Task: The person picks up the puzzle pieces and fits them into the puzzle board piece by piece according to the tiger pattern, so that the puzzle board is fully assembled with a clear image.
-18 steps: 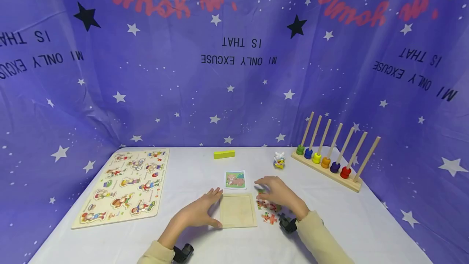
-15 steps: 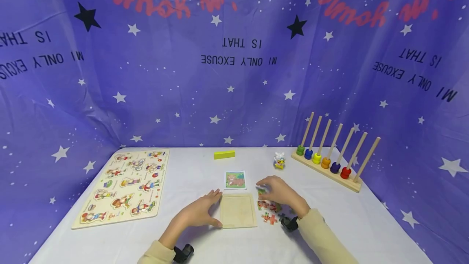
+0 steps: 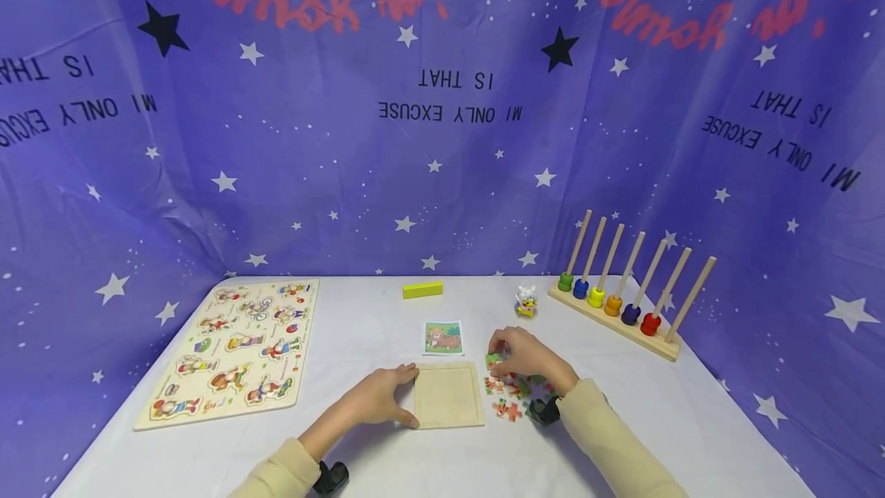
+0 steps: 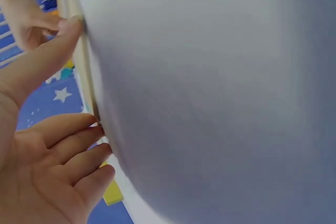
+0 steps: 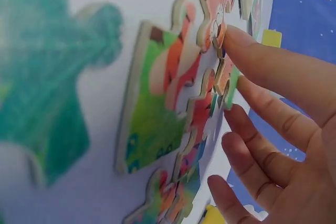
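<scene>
My left hand lies at the left side of a shallow wooden puzzle tray. Its thumb and fingertips touch the tray's edge, spread well apart. Right of the tray, jigsaw pieces lie in a loose cluster, printed in green, orange and red. Over the far end of this cluster, my right hand pinches a green-edged jigsaw piece between thumb and index finger. The other fingers bend loosely beside it. In the right wrist view, a green piece with orange stripes lies flat near the camera.
A picture card lies just beyond the tray, with a yellow block farther back. At left is a large wooden picture board. A small white-and-yellow figurine and a peg rack with coloured beads stand at back right.
My right hand's thumb and index finger have drawn together on the green-edged jigsaw piece. The left hand stays at the tray, its wrist shifted slightly left.
</scene>
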Demonstrator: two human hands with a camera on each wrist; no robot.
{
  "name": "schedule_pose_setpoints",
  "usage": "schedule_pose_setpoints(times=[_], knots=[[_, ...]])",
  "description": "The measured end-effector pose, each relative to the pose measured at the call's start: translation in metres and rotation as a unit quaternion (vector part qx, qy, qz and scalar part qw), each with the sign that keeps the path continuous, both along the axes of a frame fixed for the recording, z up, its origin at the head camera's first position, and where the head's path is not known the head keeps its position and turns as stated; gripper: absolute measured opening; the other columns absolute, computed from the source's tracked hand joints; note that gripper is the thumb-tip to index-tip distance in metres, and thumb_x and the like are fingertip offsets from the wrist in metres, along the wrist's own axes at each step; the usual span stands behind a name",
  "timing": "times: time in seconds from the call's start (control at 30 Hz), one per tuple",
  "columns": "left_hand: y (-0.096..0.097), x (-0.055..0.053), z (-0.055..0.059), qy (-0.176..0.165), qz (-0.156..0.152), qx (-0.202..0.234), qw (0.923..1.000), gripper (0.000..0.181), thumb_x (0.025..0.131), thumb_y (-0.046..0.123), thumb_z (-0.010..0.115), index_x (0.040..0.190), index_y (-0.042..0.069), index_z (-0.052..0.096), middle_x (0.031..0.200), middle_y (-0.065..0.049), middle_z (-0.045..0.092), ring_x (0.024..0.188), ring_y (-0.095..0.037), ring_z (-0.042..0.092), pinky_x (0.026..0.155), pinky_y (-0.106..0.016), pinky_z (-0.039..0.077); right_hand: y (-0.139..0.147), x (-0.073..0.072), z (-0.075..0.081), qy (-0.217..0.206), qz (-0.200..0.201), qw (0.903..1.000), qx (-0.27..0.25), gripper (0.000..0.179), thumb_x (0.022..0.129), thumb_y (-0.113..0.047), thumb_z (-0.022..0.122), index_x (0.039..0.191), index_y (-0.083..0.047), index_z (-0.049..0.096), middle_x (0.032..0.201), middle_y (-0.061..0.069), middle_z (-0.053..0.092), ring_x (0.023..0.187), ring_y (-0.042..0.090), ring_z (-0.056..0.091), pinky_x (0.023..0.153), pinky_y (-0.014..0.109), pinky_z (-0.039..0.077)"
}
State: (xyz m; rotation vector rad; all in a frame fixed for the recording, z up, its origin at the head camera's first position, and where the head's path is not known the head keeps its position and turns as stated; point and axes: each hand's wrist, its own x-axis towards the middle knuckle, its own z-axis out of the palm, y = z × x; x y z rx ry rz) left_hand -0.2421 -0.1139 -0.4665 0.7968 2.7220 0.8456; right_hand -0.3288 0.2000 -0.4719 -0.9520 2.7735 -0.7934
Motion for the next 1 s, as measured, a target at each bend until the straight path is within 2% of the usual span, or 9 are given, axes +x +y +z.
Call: schedule_pose_setpoints(times=[0.1,0.23,0.33,0.5,0.7,1.0], knots=[[0.0,-0.001,-0.001,0.004,0.001,0.002,1.0,0.09,0.064,0.034,0.087,0.133,-0.01,0.05,0.142,-0.022,0.046,0.131,-0.041,0.042,0.109,-0.053,0.033,-0.001,0.001,0.001,-0.017,-0.001,0.9998,-0.014,0.03,0.074,-0.011,0.083,0.094,-0.007,0.061,0.09,0.003,0.061,0.08,0.02,0.054,0.071,0.033,0.047],[0.0,-0.001,-0.001,0.004,0.004,0.002,1.0,0.09,0.063,0.035,0.087,0.133,-0.009,0.051,0.141,-0.022,0.047,0.13,-0.04,0.043,0.108,-0.053,0.034,-0.004,0.002,0.002,-0.028,-0.002,0.9991,-0.033,0.029,0.075,-0.004,0.081,0.094,-0.007,0.059,0.085,0.003,0.061,0.073,0.015,0.053,0.065,0.03,0.047],[0.0,-0.002,0.0,0.005,0.009,0.001,0.9999,0.09,0.062,0.035,0.088,0.132,-0.009,0.052,0.14,-0.021,0.048,0.129,-0.04,0.044,0.108,-0.053,0.034,-0.006,0.003,0.003,-0.025,0.0,0.9985,-0.049,0.025,0.077,-0.003,0.078,0.093,-0.008,0.061,0.082,0.002,0.063,0.07,0.011,0.055,0.062,0.027,0.049],[0.001,-0.001,0.0,0.002,0.015,0.0,0.9999,0.091,0.061,0.034,0.089,0.133,-0.008,0.052,0.14,-0.02,0.049,0.129,-0.04,0.045,0.108,-0.053,0.034,-0.007,0.005,0.007,-0.033,-0.01,0.9968,-0.072,0.015,0.083,-0.004,0.074,0.093,-0.012,0.065,0.084,-0.002,0.066,0.074,0.009,0.061,0.063,0.027,0.052],[0.002,-0.002,0.001,0.003,0.015,-0.006,0.9999,0.091,0.061,0.035,0.088,0.133,-0.008,0.051,0.14,-0.02,0.049,0.129,-0.04,0.045,0.108,-0.052,0.034,-0.016,0.012,0.013,-0.021,0.0,0.9952,-0.095,0.016,0.085,0.001,0.069,0.095,-0.011,0.067,0.088,0.0,0.068,0.077,0.01,0.064,0.065,0.026,0.054],[0.003,-0.002,0.004,-0.012,0.018,-0.016,0.9996,0.091,0.062,0.035,0.088,0.134,-0.007,0.051,0.142,-0.019,0.047,0.131,-0.04,0.043,0.109,-0.054,0.032,-0.044,0.019,0.011,-0.013,0.023,0.9945,-0.101,0.017,0.082,0.003,0.07,0.093,-0.011,0.068,0.085,-0.002,0.068,0.075,0.007,0.061,0.065,0.024,0.053]])
